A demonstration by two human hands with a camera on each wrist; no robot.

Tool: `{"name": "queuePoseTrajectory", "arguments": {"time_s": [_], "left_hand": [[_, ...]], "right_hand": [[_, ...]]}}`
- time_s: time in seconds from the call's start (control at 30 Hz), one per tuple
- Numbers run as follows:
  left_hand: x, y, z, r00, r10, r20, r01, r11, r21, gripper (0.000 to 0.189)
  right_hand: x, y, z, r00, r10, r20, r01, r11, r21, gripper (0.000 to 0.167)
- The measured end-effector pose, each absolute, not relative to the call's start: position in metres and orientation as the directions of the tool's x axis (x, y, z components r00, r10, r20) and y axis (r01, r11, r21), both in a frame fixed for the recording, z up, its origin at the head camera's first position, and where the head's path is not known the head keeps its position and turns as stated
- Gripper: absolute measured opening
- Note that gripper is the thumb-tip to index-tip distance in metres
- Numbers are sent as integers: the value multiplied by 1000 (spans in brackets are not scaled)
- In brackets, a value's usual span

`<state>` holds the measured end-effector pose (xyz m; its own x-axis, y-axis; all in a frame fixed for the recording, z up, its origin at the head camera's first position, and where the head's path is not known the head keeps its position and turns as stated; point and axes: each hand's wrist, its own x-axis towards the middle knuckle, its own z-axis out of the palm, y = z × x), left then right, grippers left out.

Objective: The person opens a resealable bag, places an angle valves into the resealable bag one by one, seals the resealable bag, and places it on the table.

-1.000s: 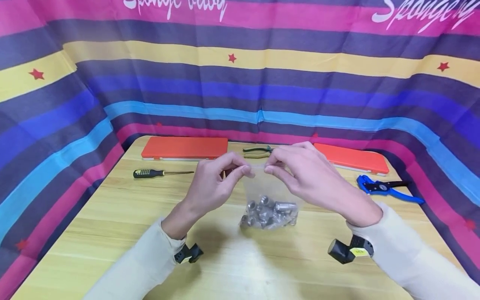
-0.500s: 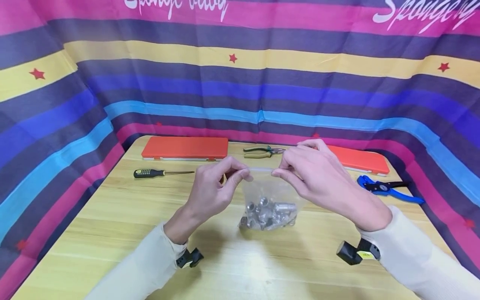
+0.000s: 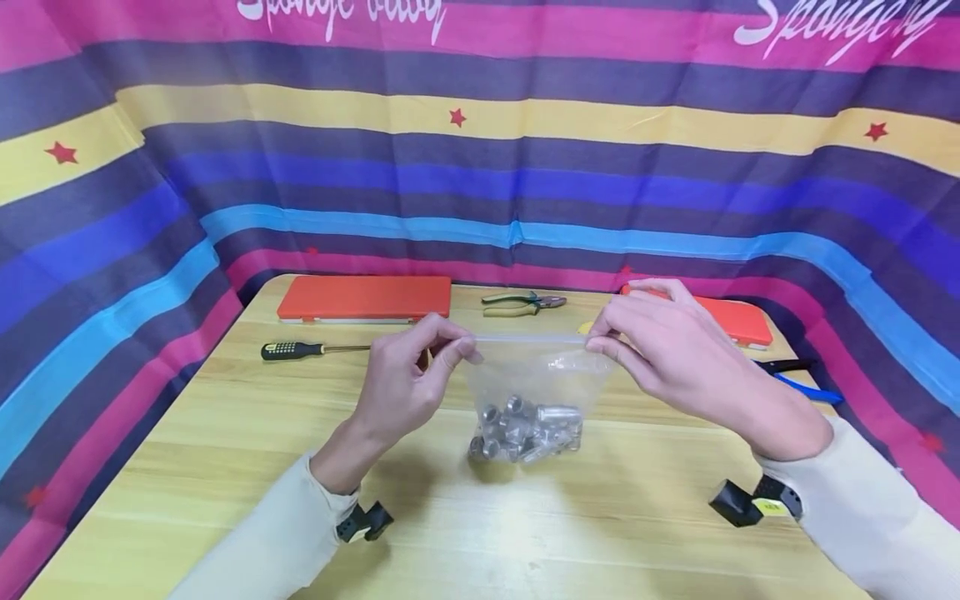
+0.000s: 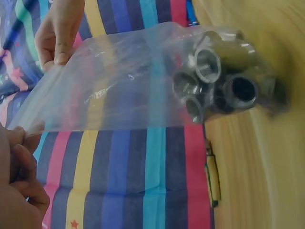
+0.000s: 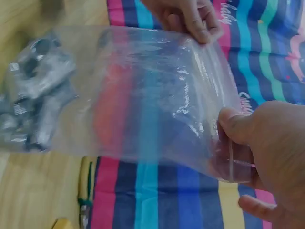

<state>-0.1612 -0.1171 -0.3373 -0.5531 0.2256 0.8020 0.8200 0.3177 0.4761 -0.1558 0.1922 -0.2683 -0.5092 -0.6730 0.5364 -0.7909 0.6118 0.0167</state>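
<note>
A clear zip bag (image 3: 536, 371) hangs between both hands over the table, its top edge stretched nearly straight. Hollow metal cylinders (image 3: 525, 429), several of them, lie heaped in its bottom; the left wrist view shows their round open ends (image 4: 208, 66). My left hand (image 3: 405, 379) pinches the bag's top left corner between thumb and fingers. At the top right corner, my right hand (image 3: 667, 350) pinches the zip edge, the thumb (image 5: 233, 125) on the near side in the right wrist view. Whether the zip is sealed, I cannot tell.
Along the table's back stand a red case (image 3: 365, 297), pliers (image 3: 521, 305) and a second red case (image 3: 735, 321), partly behind my right hand. A screwdriver (image 3: 292, 351) lies at left. A blue-handled tool (image 3: 810, 387) shows past my right wrist. Striped cloth surrounds the table.
My right hand has slid rightward along the bag's top edge, so the hands are farther apart and the edge is pulled wide. The left hand still pinches its corner.
</note>
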Motion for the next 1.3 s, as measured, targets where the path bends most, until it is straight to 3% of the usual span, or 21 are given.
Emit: {"name": "queuePoseTrajectory", "arguments": {"time_s": [0.1,0.27,0.4,0.73,0.97,1.1,1.13,1.2,1.3], "left_hand": [[-162,-118,-337,-566,232,791,813,320,488,12],[-161,-119,-338,-590,224,776,795,332,508,10],[-160,-122,-337,-610,216,762,778,345,525,10],[-159,-126,-337,-643,190,742,751,345,563,9],[-153,-129,-334,-649,204,733,751,325,574,10],[-147,-133,-331,-652,218,726,755,276,595,13],[-146,-134,-329,-659,227,717,751,264,605,13],[-141,-137,-325,-681,253,688,733,240,637,13],[-135,-141,-319,-733,318,601,665,151,731,8]], "right_hand": [[-155,202,-271,-507,-659,555,-781,624,28,14],[-155,206,-274,-463,-663,588,-782,618,82,52],[-155,209,-274,-452,-682,575,-784,611,108,54],[-159,228,-275,-473,-717,512,-835,550,-2,37],[-156,230,-280,-519,-620,589,-786,617,-43,49],[-148,229,-284,-570,-555,606,-772,614,-163,15],[-145,228,-286,-586,-540,605,-769,607,-203,12],[-139,227,-289,-638,-507,579,-749,582,-316,26],[-132,223,-296,-709,-464,531,-705,476,-526,18]]}}
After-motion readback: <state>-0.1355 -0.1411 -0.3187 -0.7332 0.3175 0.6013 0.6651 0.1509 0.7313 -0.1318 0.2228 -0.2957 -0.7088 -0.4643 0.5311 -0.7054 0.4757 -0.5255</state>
